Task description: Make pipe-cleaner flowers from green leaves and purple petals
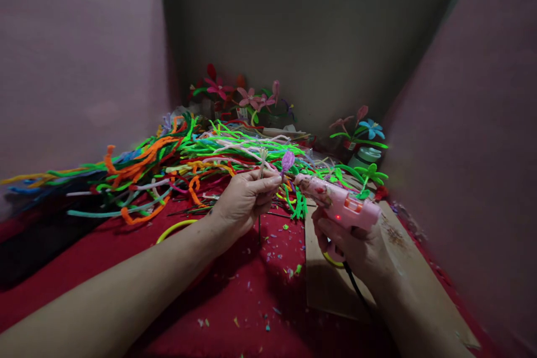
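- Scraps [268,327] of cut fuzz dot the red cloth [218,313] in front of me.
- Board [327,291] lies flat along the cloth's right edge, brownish residue toward its far end.
- Ring [176,227], yellow, partly hidden behind my left forearm.
- My right hand [354,246] is wrapped round the handle of the pink glue gun [325,196], above the board's left edge. A red light glows on its side; I cannot tell whether a finger presses the trigger.
- My left hand [243,201] pinches the purple petal [287,161] by its lower end, and grasps a stem [259,229] too, pale-tipped above, dark and thin below.
- The petal's long axis runs nearly upright, top leaning slightly right. The nozzle points at its base from the right, near it; I cannot tell if they touch. My left hand is the nearer, being on the petal; my right meets it only through the gun.
- Pipe cleaners [251,145] heap over the cloth's far half, spilling past its left side.
- Flowers [249,98] stand along the far edge, against the grey wall [293,28].
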A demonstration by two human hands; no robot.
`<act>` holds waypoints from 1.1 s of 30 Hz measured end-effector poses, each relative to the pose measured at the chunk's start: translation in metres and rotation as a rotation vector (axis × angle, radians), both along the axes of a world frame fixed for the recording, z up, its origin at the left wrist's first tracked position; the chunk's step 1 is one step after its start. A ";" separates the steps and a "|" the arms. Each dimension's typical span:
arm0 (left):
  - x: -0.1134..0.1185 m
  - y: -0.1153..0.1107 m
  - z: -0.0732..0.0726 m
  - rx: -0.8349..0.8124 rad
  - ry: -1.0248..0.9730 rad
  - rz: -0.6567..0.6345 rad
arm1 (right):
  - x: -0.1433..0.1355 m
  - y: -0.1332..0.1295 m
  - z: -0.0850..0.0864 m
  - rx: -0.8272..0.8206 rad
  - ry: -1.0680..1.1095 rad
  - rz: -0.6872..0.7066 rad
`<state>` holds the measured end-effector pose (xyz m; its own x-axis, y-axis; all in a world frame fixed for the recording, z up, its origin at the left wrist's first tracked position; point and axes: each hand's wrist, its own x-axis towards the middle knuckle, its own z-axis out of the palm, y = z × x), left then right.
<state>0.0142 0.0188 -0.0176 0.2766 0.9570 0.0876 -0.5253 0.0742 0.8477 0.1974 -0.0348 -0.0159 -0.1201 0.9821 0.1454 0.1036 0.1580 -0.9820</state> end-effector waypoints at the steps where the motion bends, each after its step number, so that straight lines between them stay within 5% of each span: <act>1: 0.000 0.000 0.000 0.000 0.002 0.002 | 0.000 0.000 0.001 0.004 -0.009 -0.008; 9: -0.001 0.000 -0.001 0.002 0.010 0.001 | -0.004 -0.002 0.003 -0.009 -0.006 -0.057; 18: 0.001 -0.001 -0.001 -0.007 0.030 0.015 | -0.002 -0.003 0.010 -0.033 -0.049 0.049; 33: 0.000 -0.001 -0.001 0.007 0.028 0.008 | -0.001 -0.002 0.006 0.108 -0.057 0.033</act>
<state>0.0140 0.0180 -0.0189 0.2709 0.9587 0.0870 -0.5018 0.0635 0.8627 0.1960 -0.0370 -0.0103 -0.1631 0.9565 0.2419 0.1513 0.2665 -0.9519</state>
